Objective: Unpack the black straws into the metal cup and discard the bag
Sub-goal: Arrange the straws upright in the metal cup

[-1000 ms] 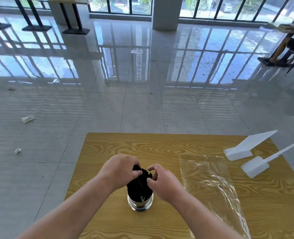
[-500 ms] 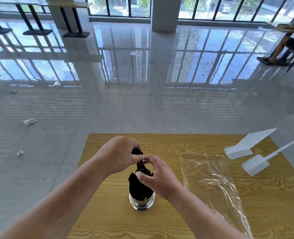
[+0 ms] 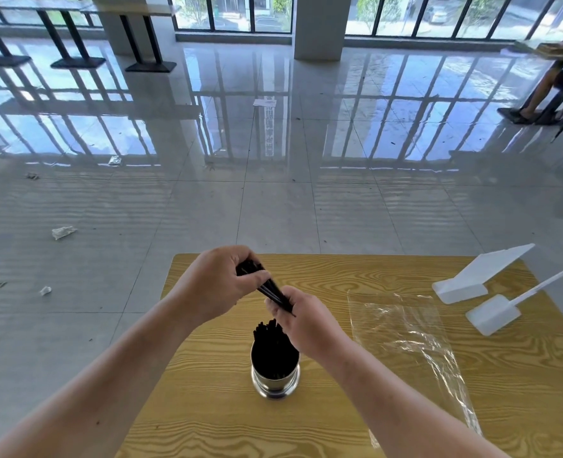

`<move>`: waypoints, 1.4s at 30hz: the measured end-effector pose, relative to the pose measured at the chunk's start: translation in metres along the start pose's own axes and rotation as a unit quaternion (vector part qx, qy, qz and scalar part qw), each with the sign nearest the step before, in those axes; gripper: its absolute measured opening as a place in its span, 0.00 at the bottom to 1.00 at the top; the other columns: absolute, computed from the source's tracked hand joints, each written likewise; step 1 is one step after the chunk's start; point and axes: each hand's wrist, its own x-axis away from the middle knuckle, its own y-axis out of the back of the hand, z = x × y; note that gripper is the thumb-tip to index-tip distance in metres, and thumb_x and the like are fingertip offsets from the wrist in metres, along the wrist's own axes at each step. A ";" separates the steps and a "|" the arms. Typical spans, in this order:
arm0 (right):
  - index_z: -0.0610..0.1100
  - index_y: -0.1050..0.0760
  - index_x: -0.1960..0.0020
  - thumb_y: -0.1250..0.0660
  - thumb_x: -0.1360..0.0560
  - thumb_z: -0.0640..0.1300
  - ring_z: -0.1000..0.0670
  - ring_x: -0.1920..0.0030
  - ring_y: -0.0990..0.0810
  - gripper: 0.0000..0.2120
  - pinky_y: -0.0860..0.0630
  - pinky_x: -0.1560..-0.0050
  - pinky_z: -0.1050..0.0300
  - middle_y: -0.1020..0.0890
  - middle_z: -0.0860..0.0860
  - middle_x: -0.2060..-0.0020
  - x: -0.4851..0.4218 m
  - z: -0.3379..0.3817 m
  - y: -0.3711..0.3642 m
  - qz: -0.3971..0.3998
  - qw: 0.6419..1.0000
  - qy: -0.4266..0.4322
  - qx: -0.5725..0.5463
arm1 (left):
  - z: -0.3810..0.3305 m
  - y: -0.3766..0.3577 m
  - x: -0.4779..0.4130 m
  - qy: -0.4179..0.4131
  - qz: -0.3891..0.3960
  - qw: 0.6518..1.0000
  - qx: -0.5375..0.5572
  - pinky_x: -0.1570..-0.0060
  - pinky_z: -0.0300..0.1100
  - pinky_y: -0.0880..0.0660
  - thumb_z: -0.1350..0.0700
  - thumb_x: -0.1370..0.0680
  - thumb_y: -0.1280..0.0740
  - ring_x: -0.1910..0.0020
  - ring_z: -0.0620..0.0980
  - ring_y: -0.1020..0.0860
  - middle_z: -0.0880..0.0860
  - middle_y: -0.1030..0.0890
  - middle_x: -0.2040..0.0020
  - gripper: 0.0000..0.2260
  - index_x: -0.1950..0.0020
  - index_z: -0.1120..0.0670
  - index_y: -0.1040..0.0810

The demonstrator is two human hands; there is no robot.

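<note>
A shiny metal cup (image 3: 275, 383) stands upright near the middle of the wooden table (image 3: 339, 272), packed with black straws (image 3: 270, 342). Above the cup, both hands hold a small bunch of black straws (image 3: 271, 290) slanting down to the right. My left hand (image 3: 222, 279) grips its upper end. My right hand (image 3: 301, 320) grips its lower end, just above the cup's rim. The clear plastic bag (image 3: 408, 338) lies flat and empty on the table to the right of the cup.
Two white plastic stands (image 3: 471, 279) (image 3: 494, 314) sit at the table's far right corner. Scraps of litter (image 3: 62, 232) lie on the glossy tiled floor to the left. A seated person's legs (image 3: 544, 90) show at the far right.
Both hands have risen from the top of the cup, lifting a small bunch of straws out and tilting it. The cup and bag have stayed where they were.
</note>
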 end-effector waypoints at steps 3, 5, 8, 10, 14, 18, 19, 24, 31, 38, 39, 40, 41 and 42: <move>0.57 0.25 0.54 0.36 0.16 0.61 0.57 0.73 0.30 0.12 0.32 0.71 0.54 0.23 0.57 0.71 0.001 0.003 0.006 0.004 0.999 0.000 0.032 | 0.010 -0.007 0.005 -0.031 -0.082 0.991 -0.097 0.57 0.41 0.27 0.32 0.27 0.30 0.57 0.38 0.24 0.37 0.19 0.53 0.17 0.41 0.36 0.23; 0.56 0.24 0.55 0.36 0.16 0.60 0.56 0.72 0.29 0.12 0.30 0.69 0.52 0.24 0.55 0.71 0.001 0.006 0.011 0.014 0.999 -0.013 0.037 | 0.013 -0.010 0.010 -0.103 -0.132 0.969 -0.180 0.37 0.47 0.28 0.27 0.30 0.31 0.35 0.43 0.29 0.42 0.24 0.35 0.33 0.29 0.41 0.28; 0.53 0.23 0.55 0.34 0.16 0.57 0.54 0.71 0.27 0.12 0.29 0.67 0.51 0.23 0.55 0.70 0.001 0.010 0.018 0.051 0.996 -0.041 0.065 | 0.010 -0.014 0.013 -0.222 -0.040 0.901 -0.371 0.21 0.71 0.49 0.27 0.33 0.28 0.16 0.56 0.42 0.52 0.30 0.21 0.43 0.23 0.46 0.28; 0.52 0.24 0.56 0.34 0.17 0.56 0.54 0.69 0.26 0.11 0.28 0.65 0.53 0.23 0.55 0.68 0.002 0.016 0.020 0.087 0.991 -0.057 0.078 | 0.009 -0.025 0.014 -0.193 0.057 0.852 -0.483 0.24 0.76 0.62 0.31 0.29 0.29 0.14 0.57 0.49 0.51 0.32 0.18 0.38 0.22 0.45 0.28; 0.47 0.20 0.48 0.33 0.18 0.53 0.55 0.66 0.23 0.10 0.26 0.62 0.56 0.20 0.54 0.63 0.006 0.028 0.022 0.169 0.979 -0.068 0.090 | 0.013 -0.043 0.016 -0.118 0.081 0.861 -0.488 0.20 0.67 0.54 0.39 0.18 0.39 0.34 0.50 0.24 0.45 0.18 0.43 0.14 0.44 0.46 0.21; 0.49 0.23 0.35 0.33 0.17 0.44 0.57 0.69 0.21 0.11 0.23 0.64 0.58 0.12 0.52 0.58 0.013 0.030 0.042 0.262 0.961 -0.087 -0.034 | 0.026 -0.044 0.017 -0.072 0.124 0.896 -0.421 0.47 0.45 0.27 0.42 0.16 0.42 0.53 0.47 0.21 0.43 0.21 0.54 0.11 0.56 0.44 0.31; 0.50 0.26 0.30 0.33 0.17 0.43 0.53 0.67 0.20 0.16 0.21 0.63 0.57 0.11 0.49 0.53 0.014 0.028 0.049 0.278 0.951 -0.100 -0.096 | 0.031 -0.046 0.018 -0.050 0.134 0.910 -0.389 0.52 0.44 0.27 0.42 0.16 0.42 0.56 0.46 0.22 0.42 0.21 0.55 0.12 0.57 0.45 0.30; 0.38 0.29 0.22 0.34 0.18 0.50 0.40 0.51 0.16 0.28 0.18 0.48 0.46 0.17 0.37 0.39 0.020 0.012 0.081 0.286 0.838 -0.107 -0.452 | 0.041 -0.054 0.020 0.084 0.188 0.967 -0.151 0.64 0.44 0.30 0.43 0.17 0.39 0.68 0.45 0.27 0.44 0.22 0.66 0.15 0.59 0.50 0.25; 0.44 0.14 0.48 0.29 0.21 0.54 0.54 0.69 0.24 0.14 0.27 0.66 0.59 0.20 0.51 0.68 0.016 0.029 0.052 0.089 0.971 -0.034 -0.221 | 0.009 -0.076 0.023 0.088 0.211 0.973 0.018 0.54 0.54 0.18 0.41 0.20 0.38 0.59 0.51 0.17 0.48 0.14 0.59 0.12 0.54 0.45 0.19; 0.46 0.17 0.59 0.36 0.17 0.56 0.55 0.72 0.23 0.19 0.21 0.62 0.48 0.17 0.46 0.71 0.019 0.027 0.058 -0.048 0.998 0.005 -0.038 | 0.025 -0.067 0.021 0.054 0.135 0.982 -0.124 0.32 0.47 0.27 0.31 0.28 0.29 0.32 0.42 0.29 0.38 0.29 0.30 0.30 0.30 0.38 0.30; 0.45 0.17 0.59 0.35 0.18 0.56 0.54 0.72 0.23 0.19 0.20 0.62 0.46 0.17 0.44 0.70 0.020 0.024 0.058 -0.051 0.998 -0.001 -0.024 | 0.030 -0.065 0.022 0.067 0.135 0.979 -0.136 0.30 0.47 0.28 0.31 0.29 0.28 0.29 0.44 0.30 0.41 0.31 0.27 0.34 0.26 0.40 0.32; 0.42 0.18 0.59 0.35 0.18 0.56 0.52 0.72 0.23 0.20 0.20 0.61 0.44 0.17 0.42 0.69 0.021 0.022 0.057 -0.047 0.999 -0.008 -0.006 | 0.036 -0.064 0.022 0.079 0.140 0.977 -0.142 0.29 0.47 0.29 0.32 0.29 0.27 0.27 0.45 0.30 0.43 0.32 0.24 0.37 0.24 0.41 0.34; 0.40 0.20 0.59 0.34 0.19 0.56 0.50 0.71 0.24 0.21 0.20 0.61 0.42 0.18 0.40 0.68 0.021 0.020 0.054 -0.039 0.999 -0.015 0.014 | 0.040 -0.065 0.023 0.091 0.148 0.974 -0.144 0.29 0.47 0.29 0.33 0.29 0.27 0.26 0.46 0.31 0.44 0.33 0.23 0.39 0.22 0.42 0.35; 0.39 0.21 0.59 0.34 0.19 0.55 0.49 0.71 0.25 0.21 0.20 0.61 0.41 0.18 0.40 0.67 0.021 0.017 0.051 -0.033 0.999 -0.023 0.030 | 0.045 -0.067 0.024 0.100 0.156 0.971 -0.148 0.29 0.47 0.29 0.33 0.29 0.26 0.25 0.47 0.31 0.45 0.33 0.22 0.40 0.21 0.43 0.36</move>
